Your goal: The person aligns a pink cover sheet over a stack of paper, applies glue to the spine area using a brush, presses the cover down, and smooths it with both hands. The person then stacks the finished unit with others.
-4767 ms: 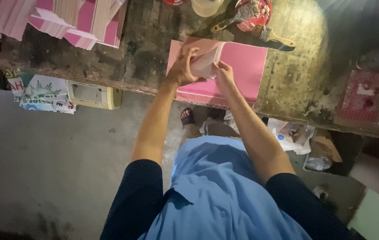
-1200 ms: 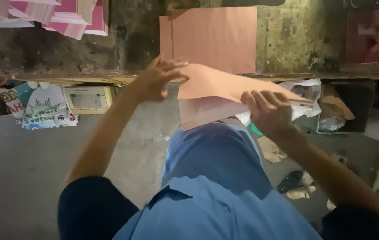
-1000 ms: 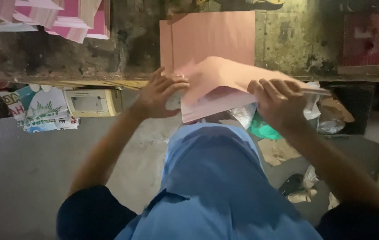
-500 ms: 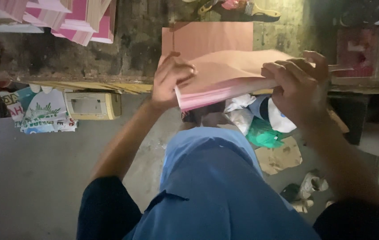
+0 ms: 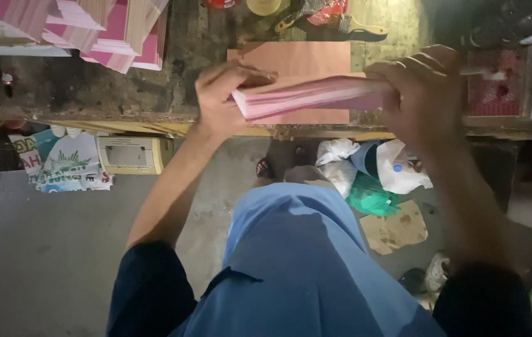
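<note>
A thick stack of pink sheets (image 5: 306, 97) hangs edge-on just above the worn workbench (image 5: 79, 93). My left hand (image 5: 225, 93) grips its left end and my right hand (image 5: 425, 93) grips its right end. Under the stack a single pink sheet (image 5: 291, 59) lies flat on the bench. My blue shirt fills the lower middle of the view.
Piles of pink and tan sheets (image 5: 113, 31) lie at the bench's back left. A brush (image 5: 356, 25) and a roll of tape (image 5: 265, 6) rest at the back. Plastic bags (image 5: 372, 175), cardboard and a cream box (image 5: 132, 153) sit on the floor under the bench.
The stack has risen from in front of my chest up over the bench, and both hands have closed on its ends. The view has tilted towards the bench.
</note>
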